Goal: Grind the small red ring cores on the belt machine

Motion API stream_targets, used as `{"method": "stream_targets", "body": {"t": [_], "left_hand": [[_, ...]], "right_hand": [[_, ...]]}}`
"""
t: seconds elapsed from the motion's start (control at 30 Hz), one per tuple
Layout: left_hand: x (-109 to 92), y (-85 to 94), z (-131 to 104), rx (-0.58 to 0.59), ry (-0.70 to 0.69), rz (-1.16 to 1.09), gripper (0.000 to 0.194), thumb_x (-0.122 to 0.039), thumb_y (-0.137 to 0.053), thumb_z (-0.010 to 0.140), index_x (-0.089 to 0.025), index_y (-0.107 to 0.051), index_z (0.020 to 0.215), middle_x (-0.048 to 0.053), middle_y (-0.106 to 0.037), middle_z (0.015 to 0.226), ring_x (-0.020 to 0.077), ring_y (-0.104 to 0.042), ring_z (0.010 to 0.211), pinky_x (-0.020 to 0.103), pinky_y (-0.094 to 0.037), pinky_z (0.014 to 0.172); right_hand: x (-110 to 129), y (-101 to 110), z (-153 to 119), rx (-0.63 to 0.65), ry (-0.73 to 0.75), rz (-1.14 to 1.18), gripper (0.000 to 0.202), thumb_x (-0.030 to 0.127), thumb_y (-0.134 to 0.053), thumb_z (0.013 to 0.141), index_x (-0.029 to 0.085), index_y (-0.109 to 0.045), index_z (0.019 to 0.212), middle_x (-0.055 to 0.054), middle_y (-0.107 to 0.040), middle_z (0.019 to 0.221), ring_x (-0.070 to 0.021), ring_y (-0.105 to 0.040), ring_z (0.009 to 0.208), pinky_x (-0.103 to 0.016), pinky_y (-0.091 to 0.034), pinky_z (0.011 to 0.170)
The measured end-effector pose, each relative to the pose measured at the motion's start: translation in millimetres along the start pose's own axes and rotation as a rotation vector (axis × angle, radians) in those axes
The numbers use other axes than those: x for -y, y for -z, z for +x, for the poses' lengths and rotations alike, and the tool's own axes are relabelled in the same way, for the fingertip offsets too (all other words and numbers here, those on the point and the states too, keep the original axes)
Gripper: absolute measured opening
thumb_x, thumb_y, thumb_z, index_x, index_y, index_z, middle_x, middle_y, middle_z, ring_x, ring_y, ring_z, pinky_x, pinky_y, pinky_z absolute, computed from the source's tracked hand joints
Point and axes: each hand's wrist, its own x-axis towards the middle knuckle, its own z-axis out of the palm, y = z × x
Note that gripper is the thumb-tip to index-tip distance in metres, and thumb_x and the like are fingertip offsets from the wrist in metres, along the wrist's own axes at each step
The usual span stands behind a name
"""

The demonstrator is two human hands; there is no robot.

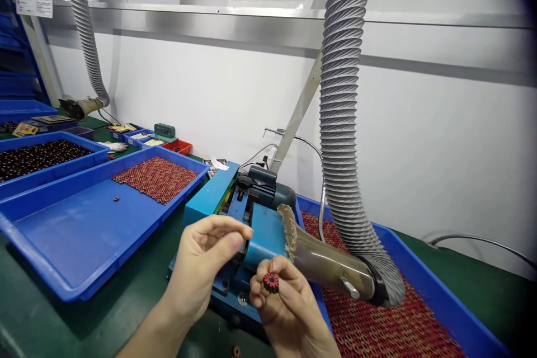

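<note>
A small toothed ring part (271, 283), red and black, is pinched between the thumb and fingers of my right hand (289, 302). My left hand (205, 263) hovers just up and to the left of it, thumb and index finger apart at the tips, with nothing visible between them. Behind both hands stands a blue machine (264, 235) with a dark motor (272, 190). A brownish suction nozzle (331, 268) reaches over the machine's right side. Another small part (236, 351) lies near the bottom edge, below my hands.
A blue tray (79, 285) at the left holds rows of reddish rings (157, 179) and one loose ring (116, 199). Another blue tray (444, 296) of red parts lies right, beneath a grey hose (342, 123). Black parts fill a tray (100, 151) farther left.
</note>
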Motion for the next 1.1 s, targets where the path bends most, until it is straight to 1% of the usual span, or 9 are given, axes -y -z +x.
{"method": "stream_targets", "body": {"t": [0.07,0.17,0.3,0.5,0.57,0.67,0.73,0.97,1.1], "left_hand": [[-3.4,3.0,1.2,0.163,0.071,0.168,0.019,-0.029,-0.084,0.072,-0.024,-0.080,0.090,0.002,-0.076,0.092,0.0167,-0.066,0.093,0.021,-0.050,0.086],[-3.0,1.4,2.8,0.304,0.134,0.221,0.005,-0.023,-0.077,0.077,-0.021,-0.081,0.078,0.006,-0.075,0.083,0.0221,-0.066,0.094,0.028,-0.051,0.085],[5.3,-4.6,4.1,0.212,0.070,0.145,0.014,-0.024,-0.075,0.080,-0.021,-0.079,0.067,0.004,-0.072,0.069,0.0205,-0.066,0.086,0.027,-0.052,0.079],[6.6,1.9,4.7,-0.018,-0.052,0.043,0.011,-0.032,-0.077,0.081,-0.024,-0.079,0.072,0.001,-0.076,0.079,0.0146,-0.066,0.081,0.021,-0.051,0.078],[2.7,5.0,4.8,0.017,-0.023,0.108,0.008,-0.032,-0.078,0.080,-0.025,-0.080,0.077,0.002,-0.076,0.083,0.0156,-0.066,0.084,0.021,-0.050,0.079],[-1.7,5.5,4.3,0.182,0.078,0.229,0.007,-0.027,-0.080,0.075,-0.021,-0.080,0.079,0.004,-0.076,0.084,0.0199,-0.066,0.088,0.026,-0.049,0.082],[-2.8,3.1,3.3,0.232,0.103,0.255,0.006,-0.025,-0.078,0.076,-0.020,-0.080,0.075,0.006,-0.075,0.080,0.0224,-0.066,0.088,0.030,-0.050,0.083],[-5.3,-2.3,-1.6,0.162,-0.172,0.566,0.014,-0.021,-0.072,0.084,-0.024,-0.078,0.072,0.003,-0.076,0.074,0.0239,-0.066,0.094,0.035,-0.045,0.091],[-4.6,4.2,-2.1,0.047,-0.316,0.479,0.015,-0.019,-0.070,0.086,-0.027,-0.076,0.075,-0.001,-0.075,0.077,0.0195,-0.066,0.088,0.030,-0.048,0.088]], "right_hand": [[-0.1,0.3,-0.4,-0.005,0.005,0.014,0.020,0.020,-0.092,0.062,0.017,-0.074,0.070,0.001,-0.075,0.068,-0.0092,-0.071,0.059,-0.015,-0.057,0.056],[-2.3,1.0,0.0,-0.043,0.014,0.014,0.022,0.019,-0.093,0.062,0.018,-0.072,0.068,0.003,-0.074,0.066,-0.0072,-0.069,0.057,-0.013,-0.056,0.054],[-5.8,0.6,1.7,-0.082,0.024,-0.048,0.023,0.020,-0.094,0.059,0.018,-0.073,0.068,0.003,-0.072,0.063,-0.0069,-0.068,0.056,-0.012,-0.055,0.054],[-3.8,-2.2,2.8,-0.074,0.018,-0.096,0.024,0.023,-0.095,0.057,0.017,-0.075,0.068,0.001,-0.074,0.065,-0.0076,-0.068,0.055,-0.013,-0.054,0.052],[-2.4,-2.4,2.3,-0.079,0.023,-0.104,0.024,0.024,-0.095,0.056,0.017,-0.075,0.068,0.002,-0.073,0.066,-0.0073,-0.068,0.056,-0.012,-0.054,0.053],[-1.7,-1.6,0.7,-0.093,0.037,-0.111,0.023,0.025,-0.094,0.058,0.017,-0.076,0.070,0.003,-0.072,0.065,-0.0071,-0.067,0.057,-0.013,-0.055,0.055],[-1.9,-0.7,-0.5,-0.108,0.037,-0.109,0.023,0.025,-0.094,0.059,0.018,-0.076,0.071,0.003,-0.072,0.066,-0.0069,-0.066,0.057,-0.013,-0.055,0.057],[-1.7,-3.6,-2.0,-0.157,0.123,-0.176,0.023,0.024,-0.095,0.057,0.019,-0.077,0.070,0.002,-0.071,0.071,-0.0091,-0.067,0.062,-0.015,-0.056,0.062],[-2.6,-5.5,-1.1,-0.141,0.177,-0.221,0.020,0.024,-0.093,0.059,0.018,-0.076,0.067,0.001,-0.071,0.070,-0.0100,-0.066,0.060,-0.017,-0.055,0.061]]}}
